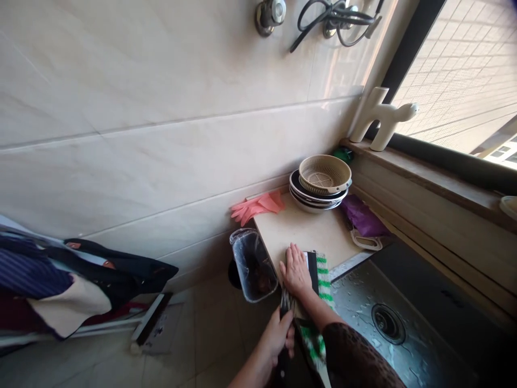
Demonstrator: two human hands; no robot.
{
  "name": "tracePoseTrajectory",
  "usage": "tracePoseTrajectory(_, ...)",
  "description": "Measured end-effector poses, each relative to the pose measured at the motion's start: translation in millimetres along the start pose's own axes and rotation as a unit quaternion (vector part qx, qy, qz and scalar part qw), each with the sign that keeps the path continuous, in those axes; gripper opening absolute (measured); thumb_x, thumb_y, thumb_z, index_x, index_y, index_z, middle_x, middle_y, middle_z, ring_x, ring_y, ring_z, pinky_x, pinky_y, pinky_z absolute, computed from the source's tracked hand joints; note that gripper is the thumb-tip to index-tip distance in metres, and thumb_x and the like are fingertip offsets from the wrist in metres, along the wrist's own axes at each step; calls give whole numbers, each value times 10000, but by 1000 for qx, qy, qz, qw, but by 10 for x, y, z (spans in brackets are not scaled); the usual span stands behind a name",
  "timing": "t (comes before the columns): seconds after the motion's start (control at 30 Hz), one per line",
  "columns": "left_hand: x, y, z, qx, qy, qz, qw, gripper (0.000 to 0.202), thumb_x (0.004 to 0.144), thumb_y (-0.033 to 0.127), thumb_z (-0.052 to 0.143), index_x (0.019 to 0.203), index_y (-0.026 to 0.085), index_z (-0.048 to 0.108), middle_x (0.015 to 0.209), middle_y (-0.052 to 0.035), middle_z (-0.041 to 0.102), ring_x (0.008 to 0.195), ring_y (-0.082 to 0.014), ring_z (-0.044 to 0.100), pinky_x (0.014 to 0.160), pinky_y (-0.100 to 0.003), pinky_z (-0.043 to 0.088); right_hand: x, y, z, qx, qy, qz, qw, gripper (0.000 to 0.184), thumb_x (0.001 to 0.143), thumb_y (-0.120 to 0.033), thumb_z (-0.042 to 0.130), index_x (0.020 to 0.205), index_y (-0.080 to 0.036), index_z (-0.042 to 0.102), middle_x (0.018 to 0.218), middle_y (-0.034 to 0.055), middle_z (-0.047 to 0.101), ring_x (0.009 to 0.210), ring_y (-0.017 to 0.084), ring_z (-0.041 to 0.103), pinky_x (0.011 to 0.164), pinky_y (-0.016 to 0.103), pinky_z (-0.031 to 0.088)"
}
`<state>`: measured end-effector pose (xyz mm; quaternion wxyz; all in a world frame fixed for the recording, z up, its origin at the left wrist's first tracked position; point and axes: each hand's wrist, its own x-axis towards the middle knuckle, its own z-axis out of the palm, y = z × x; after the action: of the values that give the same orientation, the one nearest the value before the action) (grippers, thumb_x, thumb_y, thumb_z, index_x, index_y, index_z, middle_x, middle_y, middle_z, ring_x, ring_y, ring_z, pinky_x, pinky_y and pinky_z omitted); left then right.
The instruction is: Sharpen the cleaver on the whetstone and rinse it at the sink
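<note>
My left hand is closed around a black handle low in the view. Greyish, shiny strands or bars run up from the handle beneath my other hand; I cannot make out the tool's kind. My right hand lies flat with its fingers stretched out at the left edge of the pale countertop. Beside and partly under it is a flat black piece bordered by a green-and-white striped fringed cloth. More green-and-white cloth hangs below my right forearm.
A lined waste bin stands left of the counter. Pink rubber gloves, stacked bowls under a beige colander and a purple bag lie farther back. The wet steel sink is right. Clothes hang on a rack at left.
</note>
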<state>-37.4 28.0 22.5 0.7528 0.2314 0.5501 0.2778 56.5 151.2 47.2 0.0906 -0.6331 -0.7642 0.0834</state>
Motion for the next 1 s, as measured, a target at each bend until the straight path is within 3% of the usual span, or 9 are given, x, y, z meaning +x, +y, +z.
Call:
tracePoseTrajectory(0.13, -64, -264, -91, 40, 0, 0, 999, 855, 595, 832, 650, 1129, 193, 457, 451, 128, 379, 381, -71, 321, 418, -210, 236, -239, -29, 107, -7, 25, -18, 1000, 624, 983, -424, 378, 1462, -25, 407, 1588, 189, 274, 1481, 306, 226, 1183, 463, 236)
tracePoseTrajectory(0.33, 47, 35, 11, 5, -1, 3, 1000, 768, 650, 808, 628, 1116, 231, 427, 497, 153, 374, 358, -49, 255, 413, -208, 289, 45, 8, -50, -7, -13, 11, 1000, 596, 978, -335, 390, 1454, 24, 390, 1570, 228, 303, 1477, 314, 231, 1187, 469, 215)
tracePoseTrajectory(0.53, -90, -242, -86, 41, -12, 7, 999, 761, 646, 825, 618, 1067, 206, 477, 451, 126, 389, 375, -63, 298, 423, -205, 254, -246, -43, 77, -5, 11, -11, 1000, 642, 977, -422, 394, 1474, -16, 382, 1590, 196, 262, 1484, 315, 210, 1190, 473, 222)
tracePoseTrajectory(0.7, -20, 45, 25, 12, 0, -17, 1000, 757, 638, 823, 620, 1078, 236, 433, 504, 150, 369, 362, -49, 251, 414, -211, 288, -19, 13, -31, -15, -10, 18, 1000, 609, 975, -349, 391, 1453, 27, 389, 1570, 229, 295, 1475, 321, 235, 1182, 472, 228)
tracePoseTrajectory(0.9, -81, -263, -38, 58, -14, 18, 998, 796, 623, 842, 615, 1067, 193, 491, 438, 116, 393, 387, -77, 335, 431, -214, 250, -286, 27, 71, -8, 12, -10, 1000, 627, 983, -423, 378, 1467, -25, 399, 1582, 192, 293, 1479, 306, 234, 1183, 464, 237)
tracePoseTrajectory(1.0, -22, -105, 32, 28, -10, 1, 1000, 764, 630, 837, 614, 1051, 216, 473, 462, 134, 375, 371, -65, 287, 420, -210, 255, -149, 64, 7, -14, -1, 6, 1000, 615, 981, -383, 384, 1459, 5, 396, 1572, 217, 307, 1474, 320, 242, 1182, 474, 232)
